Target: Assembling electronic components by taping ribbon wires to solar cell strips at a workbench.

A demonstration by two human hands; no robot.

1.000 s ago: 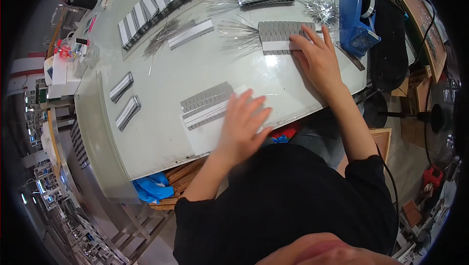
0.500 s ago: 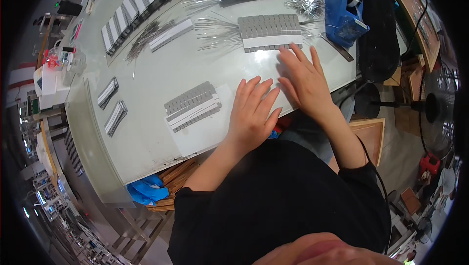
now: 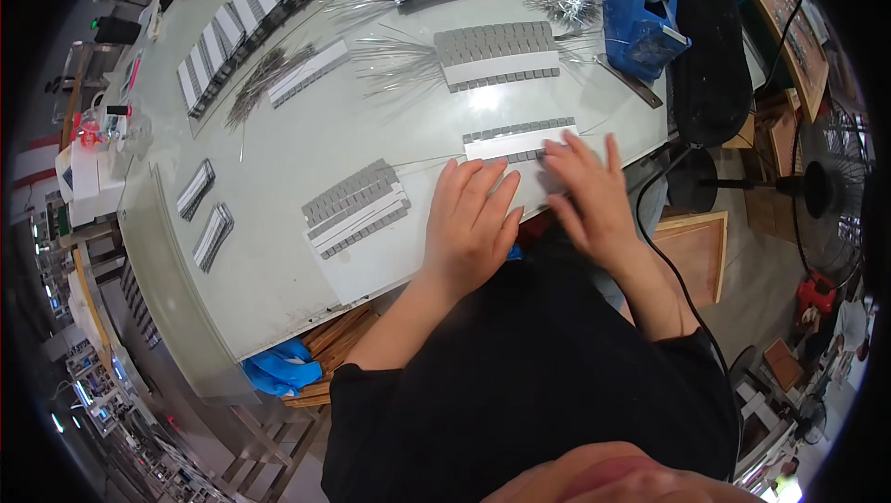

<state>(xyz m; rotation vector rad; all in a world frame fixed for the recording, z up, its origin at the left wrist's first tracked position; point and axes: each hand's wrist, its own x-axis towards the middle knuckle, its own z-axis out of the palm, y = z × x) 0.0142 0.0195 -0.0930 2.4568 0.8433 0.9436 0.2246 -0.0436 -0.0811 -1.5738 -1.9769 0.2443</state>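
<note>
A grey-and-white strip (image 3: 509, 143) with a row of small grey tabs lies across the table before me, thin wires trailing from its ends. At its lower left edge are the fingertips of my left hand (image 3: 470, 229), stretched out and apart. My right hand (image 3: 596, 201) has its fingers spread over the strip's right end, slightly blurred. To the left, a similar grey tabbed piece with white bands (image 3: 357, 206) rests on a white sheet (image 3: 364, 271). Beyond my hands sits a stack of matching strips (image 3: 498, 58), wires fanning out from its sides.
A blue tape dispenser (image 3: 640, 16) stands at the far right beside a metal ruler-like bar (image 3: 629, 83). More strips (image 3: 251, 16) form a long row at the far left. Two small bundles (image 3: 213, 236) lie near the left edge. A black cable (image 3: 670, 271) hangs by my right arm.
The tabbed strip now lies nearer me, between my hands and the stack. My right hand has come back from the stack toward me. My left hand has shifted slightly left and nearer.
</note>
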